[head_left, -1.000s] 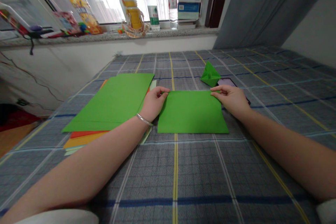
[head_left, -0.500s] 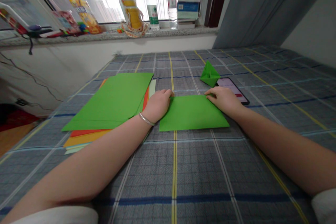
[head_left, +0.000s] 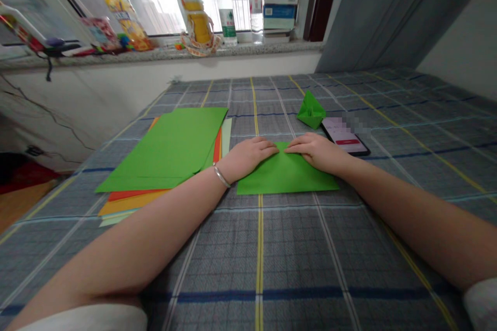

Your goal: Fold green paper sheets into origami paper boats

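A green sheet of paper [head_left: 285, 178] lies folded on the plaid cloth in front of me. My left hand [head_left: 248, 155] rests flat on its far left part, fingers stretched toward the middle. My right hand [head_left: 316, 151] lies flat on the far right part, fingertips almost meeting the left ones at the fold's centre. Both hands press on the far edge and hold nothing.
A stack of coloured sheets [head_left: 166, 152], green on top, lies to the left. A small folded green paper piece [head_left: 310, 110] and a phone [head_left: 344, 135] sit beyond my right hand. Bottles [head_left: 225, 8] and boxes line the windowsill at the back.
The far edge of the green sheet came toward me, so the sheet looks shorter. Both hands slid from its far corners inward to the middle of the fold and flattened.
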`<action>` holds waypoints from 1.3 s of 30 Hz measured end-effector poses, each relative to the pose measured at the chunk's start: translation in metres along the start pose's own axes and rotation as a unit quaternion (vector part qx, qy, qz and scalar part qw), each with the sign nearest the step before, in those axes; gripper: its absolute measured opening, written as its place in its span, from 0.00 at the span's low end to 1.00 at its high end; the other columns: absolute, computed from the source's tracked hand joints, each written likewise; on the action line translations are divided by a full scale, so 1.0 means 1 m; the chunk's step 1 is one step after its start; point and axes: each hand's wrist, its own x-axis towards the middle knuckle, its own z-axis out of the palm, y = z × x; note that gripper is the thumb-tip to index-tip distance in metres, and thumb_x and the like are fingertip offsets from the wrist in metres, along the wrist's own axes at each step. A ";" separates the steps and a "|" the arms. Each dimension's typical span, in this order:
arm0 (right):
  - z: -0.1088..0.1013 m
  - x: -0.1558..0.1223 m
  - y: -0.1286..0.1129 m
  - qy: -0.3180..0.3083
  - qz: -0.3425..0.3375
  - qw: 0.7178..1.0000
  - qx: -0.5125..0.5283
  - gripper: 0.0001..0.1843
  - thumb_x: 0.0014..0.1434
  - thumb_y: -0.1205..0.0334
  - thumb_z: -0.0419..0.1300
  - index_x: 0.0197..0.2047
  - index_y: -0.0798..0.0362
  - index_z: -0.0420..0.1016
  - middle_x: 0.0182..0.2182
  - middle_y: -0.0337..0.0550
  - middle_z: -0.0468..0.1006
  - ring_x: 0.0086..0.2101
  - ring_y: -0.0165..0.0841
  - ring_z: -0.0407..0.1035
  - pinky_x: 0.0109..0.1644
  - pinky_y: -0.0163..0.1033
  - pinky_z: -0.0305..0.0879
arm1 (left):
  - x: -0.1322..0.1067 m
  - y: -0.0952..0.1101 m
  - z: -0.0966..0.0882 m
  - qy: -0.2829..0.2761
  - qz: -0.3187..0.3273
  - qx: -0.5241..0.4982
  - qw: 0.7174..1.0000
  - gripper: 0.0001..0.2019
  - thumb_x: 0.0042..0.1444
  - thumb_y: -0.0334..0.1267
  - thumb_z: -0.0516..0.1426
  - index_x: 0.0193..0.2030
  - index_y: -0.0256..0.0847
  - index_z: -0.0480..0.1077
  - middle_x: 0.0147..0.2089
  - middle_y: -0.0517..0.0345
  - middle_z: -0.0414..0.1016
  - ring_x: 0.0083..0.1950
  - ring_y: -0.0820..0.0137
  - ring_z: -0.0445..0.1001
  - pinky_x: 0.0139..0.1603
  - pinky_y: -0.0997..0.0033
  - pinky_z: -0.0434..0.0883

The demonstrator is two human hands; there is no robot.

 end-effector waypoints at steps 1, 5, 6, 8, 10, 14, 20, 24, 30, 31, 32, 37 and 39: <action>0.000 0.001 -0.002 -0.002 0.006 1.000 -0.003 0.22 0.60 0.72 0.49 0.49 0.48 0.80 0.47 0.44 0.80 0.47 0.37 0.70 0.55 0.48 0.64 | 0.000 -0.002 0.002 -0.004 0.015 -0.013 1.000 0.16 0.66 0.30 0.48 0.58 0.39 0.67 0.57 0.49 0.72 0.57 0.64 0.68 0.60 0.60 0.66; -0.004 0.004 -0.019 -0.024 0.048 0.997 -0.045 0.18 0.62 0.66 0.51 0.48 0.52 0.80 0.47 0.48 0.79 0.47 0.39 0.70 0.55 0.47 0.64 | -0.001 -0.006 0.009 0.016 0.011 -0.038 0.999 0.16 0.66 0.29 0.47 0.57 0.38 0.68 0.56 0.50 0.73 0.57 0.65 0.69 0.61 0.61 0.66; -0.006 0.004 -0.024 -0.032 0.064 0.996 -0.061 0.18 0.63 0.63 0.51 0.49 0.53 0.80 0.47 0.49 0.79 0.47 0.41 0.70 0.55 0.48 0.63 | -0.001 -0.005 0.009 0.019 0.005 -0.040 0.999 0.16 0.67 0.30 0.47 0.56 0.37 0.69 0.56 0.49 0.73 0.56 0.65 0.69 0.61 0.60 0.66; -0.008 0.004 -0.035 -0.042 0.084 0.992 -0.081 0.20 0.63 0.55 0.53 0.51 0.54 0.79 0.47 0.50 0.78 0.48 0.43 0.69 0.55 0.49 0.64 | -0.001 0.000 0.009 0.020 -0.013 -0.037 0.999 0.16 0.68 0.34 0.46 0.56 0.36 0.69 0.55 0.47 0.73 0.55 0.64 0.70 0.60 0.59 0.67; -0.009 0.003 -0.045 -0.047 0.097 0.989 -0.097 0.24 0.62 0.48 0.53 0.52 0.55 0.77 0.48 0.52 0.77 0.48 0.45 0.68 0.55 0.50 0.64 | -0.001 0.007 0.005 0.009 -0.027 -0.031 0.999 0.16 0.68 0.36 0.47 0.56 0.35 0.69 0.55 0.45 0.73 0.55 0.62 0.70 0.60 0.58 0.66; -0.010 0.003 -0.057 -0.057 0.123 0.984 -0.120 0.28 0.60 0.43 0.54 0.52 0.55 0.76 0.49 0.52 0.76 0.49 0.47 0.67 0.54 0.50 0.64 | -0.003 0.018 -0.002 -0.023 -0.038 -0.021 0.999 0.21 0.66 0.43 0.50 0.59 0.32 0.66 0.58 0.42 0.69 0.58 0.59 0.68 0.63 0.56 0.63; -0.010 0.003 -0.062 -0.079 0.137 0.980 -0.121 0.34 0.54 0.37 0.56 0.53 0.56 0.73 0.51 0.54 0.75 0.50 0.49 0.66 0.55 0.52 0.63 | -0.010 0.015 -0.002 -0.053 -0.028 -0.066 0.996 0.29 0.63 0.52 0.53 0.65 0.37 0.59 0.64 0.41 0.62 0.64 0.56 0.63 0.66 0.54 0.59; -0.010 0.001 -0.064 -0.087 0.139 0.980 -0.116 0.40 0.50 0.34 0.58 0.55 0.58 0.71 0.53 0.56 0.73 0.52 0.51 0.64 0.56 0.53 0.63 | -0.013 0.012 -0.003 -0.077 -0.021 -0.091 0.993 0.35 0.59 0.56 0.55 0.67 0.36 0.56 0.68 0.37 0.56 0.68 0.53 0.58 0.67 0.50 0.56; -0.009 -0.002 -0.065 -0.085 0.132 0.983 -0.100 0.45 0.47 0.31 0.59 0.57 0.58 0.70 0.54 0.58 0.72 0.53 0.53 0.63 0.58 0.56 0.62 | -0.014 0.011 -0.007 -0.089 -0.013 -0.116 0.989 0.39 0.55 0.57 0.59 0.67 0.37 0.55 0.70 0.35 0.53 0.70 0.51 0.55 0.68 0.49 0.55; -0.008 -0.002 -0.065 -0.085 0.133 0.983 -0.099 0.46 0.46 0.31 0.59 0.57 0.59 0.70 0.54 0.59 0.71 0.53 0.53 0.63 0.58 0.56 0.62 | -0.014 0.011 -0.007 -0.090 -0.012 -0.118 0.989 0.39 0.54 0.58 0.59 0.67 0.38 0.55 0.70 0.35 0.53 0.70 0.52 0.55 0.68 0.50 0.55; -0.008 -0.002 -0.065 -0.084 0.133 0.983 -0.099 0.47 0.46 0.30 0.59 0.57 0.59 0.70 0.54 0.59 0.71 0.53 0.53 0.63 0.57 0.56 0.62 | -0.014 0.010 -0.007 -0.093 -0.012 -0.118 0.989 0.40 0.54 0.58 0.59 0.68 0.38 0.55 0.70 0.36 0.52 0.70 0.51 0.54 0.68 0.50 0.55; -0.007 -0.003 -0.067 -0.073 0.130 0.983 -0.105 0.46 0.45 0.30 0.60 0.58 0.56 0.70 0.54 0.57 0.72 0.53 0.52 0.63 0.57 0.55 0.62 | -0.014 0.013 -0.010 -0.110 -0.024 -0.106 0.988 0.48 0.47 0.64 0.60 0.69 0.38 0.54 0.71 0.35 0.51 0.71 0.48 0.52 0.68 0.48 0.53; -0.007 -0.003 -0.067 -0.073 0.129 0.983 -0.108 0.46 0.45 0.30 0.60 0.58 0.56 0.70 0.54 0.57 0.72 0.53 0.52 0.63 0.58 0.54 0.62 | -0.013 0.015 -0.011 -0.115 -0.033 -0.098 0.988 0.50 0.45 0.66 0.61 0.68 0.37 0.54 0.71 0.34 0.51 0.71 0.47 0.52 0.68 0.48 0.53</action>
